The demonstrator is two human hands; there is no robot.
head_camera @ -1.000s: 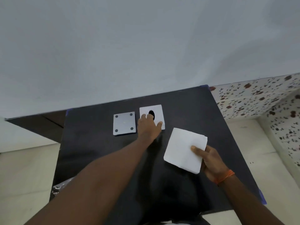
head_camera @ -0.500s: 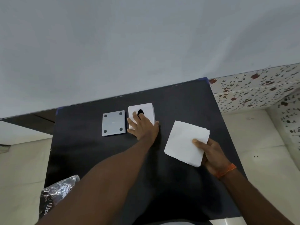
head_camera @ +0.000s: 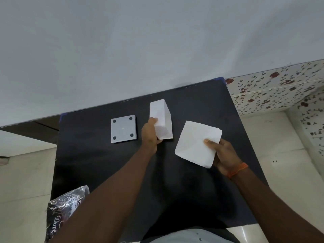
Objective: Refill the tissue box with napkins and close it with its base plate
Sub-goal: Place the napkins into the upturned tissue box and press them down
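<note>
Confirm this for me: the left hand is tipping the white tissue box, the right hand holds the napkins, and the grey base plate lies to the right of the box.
One thing is wrong: the base plate lies to the left of the tissue box, not the right, as the head view shows. The rest stands: the left hand is tipping the box and the right hand holds the napkins.
</note>
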